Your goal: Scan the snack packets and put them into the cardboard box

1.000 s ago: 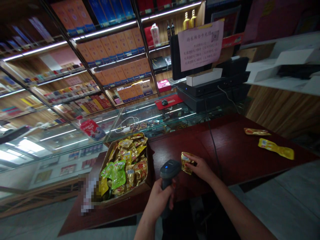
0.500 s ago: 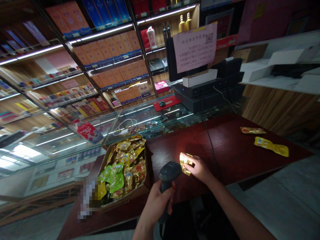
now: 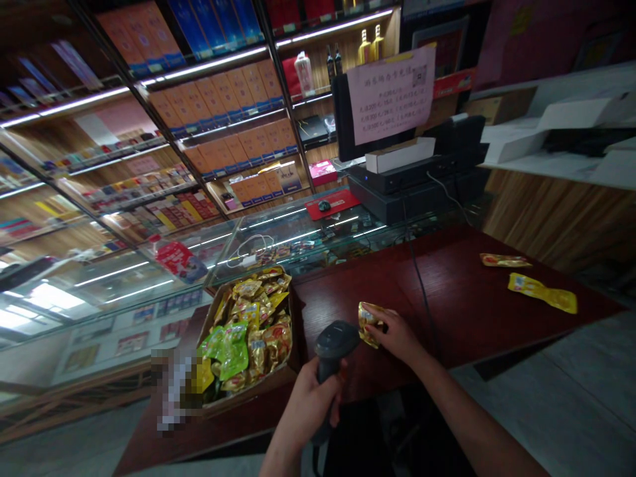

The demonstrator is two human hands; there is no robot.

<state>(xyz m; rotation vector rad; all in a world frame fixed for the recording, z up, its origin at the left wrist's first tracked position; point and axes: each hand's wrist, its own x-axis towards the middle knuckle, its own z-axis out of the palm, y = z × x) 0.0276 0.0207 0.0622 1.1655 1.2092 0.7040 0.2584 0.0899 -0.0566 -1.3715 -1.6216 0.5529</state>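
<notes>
My left hand [image 3: 315, 401] is wrapped round the handle of a dark barcode scanner [image 3: 338, 339], whose head points right. Just in front of the scanner, my right hand [image 3: 396, 336] pinches a gold foil snack packet [image 3: 368, 324] against the dark red table [image 3: 342, 291]. To the left stands an open cardboard box [image 3: 297, 358] heaped with gold and yellow snack packets [image 3: 256, 311]; a bright green packet [image 3: 228, 348] lies on top. On the table's right part are a yellow packet [image 3: 542, 293] and a slimmer gold-red packet [image 3: 505, 260].
A black cable [image 3: 420, 281] runs across the table toward a dark register base [image 3: 397, 185] below a monitor with a pink paper notice [image 3: 390, 96]. Behind the box is a glass display counter [image 3: 248, 228], with a mouse [image 3: 324, 206] on a red mat and a red bag [image 3: 179, 258].
The bright light on the gold packet in my right hand has gone. Both hands keep their grips in nearly the same place; the view has shifted slightly.
</notes>
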